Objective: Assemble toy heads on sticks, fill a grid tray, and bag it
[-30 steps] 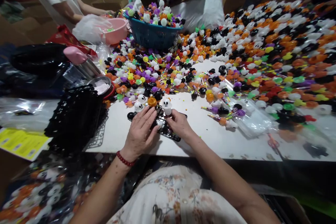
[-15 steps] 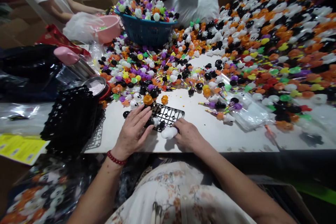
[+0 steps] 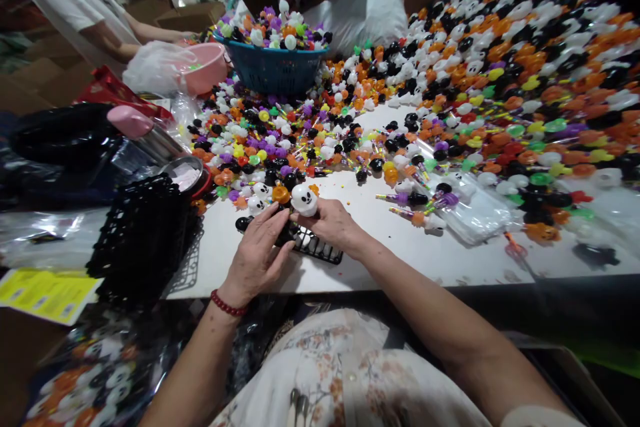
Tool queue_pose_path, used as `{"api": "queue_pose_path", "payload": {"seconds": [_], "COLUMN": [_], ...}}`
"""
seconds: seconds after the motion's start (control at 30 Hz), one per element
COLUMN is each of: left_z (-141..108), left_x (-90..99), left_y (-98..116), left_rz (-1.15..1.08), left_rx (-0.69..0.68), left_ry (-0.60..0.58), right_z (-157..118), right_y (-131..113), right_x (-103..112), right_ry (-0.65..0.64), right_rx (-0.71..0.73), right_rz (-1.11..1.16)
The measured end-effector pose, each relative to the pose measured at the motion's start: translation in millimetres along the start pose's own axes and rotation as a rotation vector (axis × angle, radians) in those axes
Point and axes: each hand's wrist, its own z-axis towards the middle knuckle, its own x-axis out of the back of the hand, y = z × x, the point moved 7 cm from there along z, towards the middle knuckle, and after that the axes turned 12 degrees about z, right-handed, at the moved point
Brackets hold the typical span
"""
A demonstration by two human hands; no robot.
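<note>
A white skull-faced figure (image 3: pixel 303 201) is upright in my right hand (image 3: pixel 337 223), gripped by the fingertips over the far side of a black plastic grid rack (image 3: pixel 325 251). Across the left end of that rack lies my left hand (image 3: pixel 256 253), fingers stretched out and thumb apart. An orange pumpkin figure (image 3: pixel 281 194) and white skull-faced figures (image 3: pixel 257 205) stand just beyond the left fingertips. To their left is a black rounded figure (image 3: pixel 243 223). My hands cover part of the rack, so what sits in its left end is partly hidden.
Colourful figures (image 3: pixel 490 67) are heaped across the back and right. A blue basket (image 3: pixel 275 70) and pink basin (image 3: pixel 205 70) stand behind. Stacked black racks (image 3: pixel 140 233) are at left, clear plastic bags (image 3: pixel 470 213) at right. Another person's arm (image 3: pixel 107 40) shows back left.
My right hand has moved up and left, bringing the white figure from the rack's near right corner to its far side. The rack has shifted slightly. My left hand has stayed nearly in place.
</note>
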Motion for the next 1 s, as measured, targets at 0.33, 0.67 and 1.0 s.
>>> {"api": "queue_pose_path", "payload": {"seconds": [0.33, 0.67, 1.0], "left_z": [1.6, 0.8, -0.8], "left_x": [-3.6, -5.3, -6.2], "left_y": [-0.6, -3.1, -4.4], "left_rz": [0.011, -0.003, -0.012], "left_rx": [0.053, 0.045, 0.062], "left_ry": [0.061, 0.072, 0.043], "right_z": [11.4, 12.9, 15.3], "right_y": [15.5, 80.1, 87.8], "right_x": [-28.9, -23.9, -32.9], "right_ry": [-0.106, 0.028, -0.009], "right_rx": [0.027, -0.202, -0.283], "right_rz": [0.381, 0.469, 0.483]}}
